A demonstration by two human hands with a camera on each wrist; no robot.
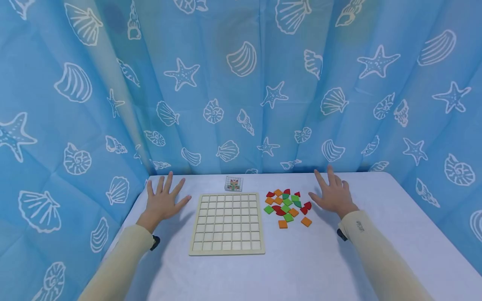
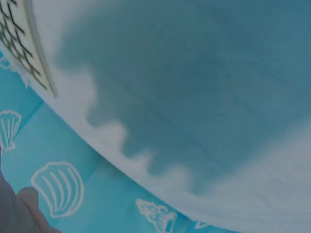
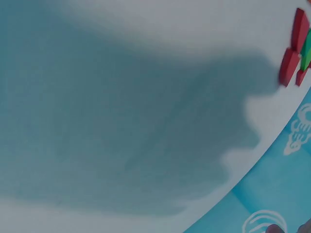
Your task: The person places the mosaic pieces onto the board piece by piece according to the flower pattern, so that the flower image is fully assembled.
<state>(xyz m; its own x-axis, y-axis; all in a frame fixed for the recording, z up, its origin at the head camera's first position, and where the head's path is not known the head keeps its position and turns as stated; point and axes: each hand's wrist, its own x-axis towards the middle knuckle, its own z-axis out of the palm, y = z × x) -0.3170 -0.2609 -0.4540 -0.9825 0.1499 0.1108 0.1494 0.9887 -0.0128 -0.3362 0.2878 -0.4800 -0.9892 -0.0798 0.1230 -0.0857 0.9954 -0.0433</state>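
My left hand (image 1: 162, 203) is held over the table's left side with its fingers spread, holding nothing. To its right lies a square wooden grid board (image 1: 227, 223) whose cells show a plain pale surface. My right hand (image 1: 334, 196), also with spread fingers and nothing in it, is just right of a loose group of small flat tiles. Among these are orange squares (image 1: 306, 221), green squares (image 1: 288, 217) and red curved pieces (image 1: 278, 210). In the right wrist view red tiles (image 3: 289, 67) show at the upper right, beside the hand's shadow.
A small picture card (image 1: 234, 184) with a coloured pattern on a grid lies behind the board. The white-covered table (image 1: 241, 278) reaches back to a blue curtain (image 1: 211, 138) printed with shells and starfish, which also hangs along the left side.
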